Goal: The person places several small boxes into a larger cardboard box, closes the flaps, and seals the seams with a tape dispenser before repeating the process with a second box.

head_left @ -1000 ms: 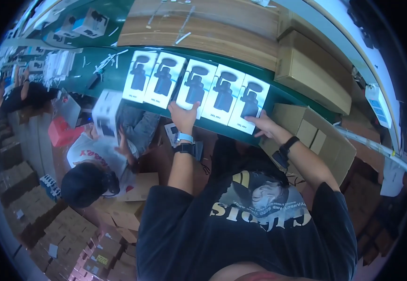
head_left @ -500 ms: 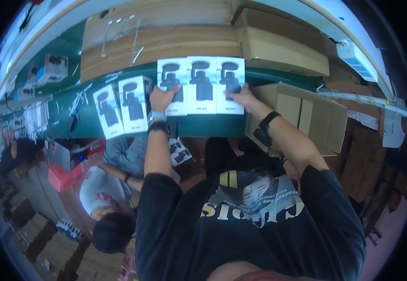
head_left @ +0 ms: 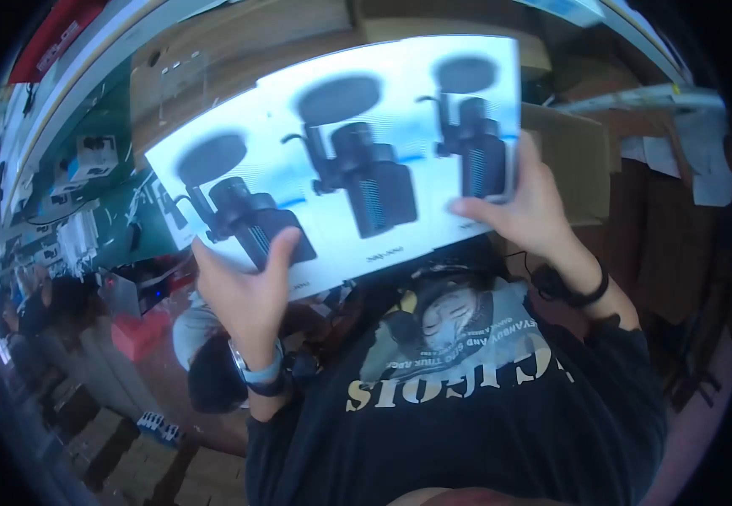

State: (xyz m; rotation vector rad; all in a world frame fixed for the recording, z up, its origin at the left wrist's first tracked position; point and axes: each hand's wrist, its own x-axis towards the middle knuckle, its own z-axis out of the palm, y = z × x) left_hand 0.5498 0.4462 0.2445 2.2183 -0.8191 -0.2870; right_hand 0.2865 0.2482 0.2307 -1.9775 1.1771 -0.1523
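A row of three white boxes (head_left: 332,244), each printed with a dark microphone and a round pop filter, is raised close to the camera, side by side and tilted lower at the left. My left hand (head_left: 248,291) grips the row's left end, with its thumb on the front face. At the right end, my right hand (head_left: 526,202) clasps the last box, thumb across the lower front. Most of the fingers of both hands are hidden at the sides and behind. Partly covered by the row, another white box (head_left: 171,211) stands on the green table (head_left: 109,240).
An open cardboard carton (head_left: 581,160) stands to the right, partly hidden by the raised boxes. A wooden board (head_left: 164,93) lies at the back of the table. A person (head_left: 218,371) is at the lower left, near a red bin (head_left: 141,333).
Both hands have lifted the three white boxes from the table and brought them up toward the camera, tilting the row down at the left.
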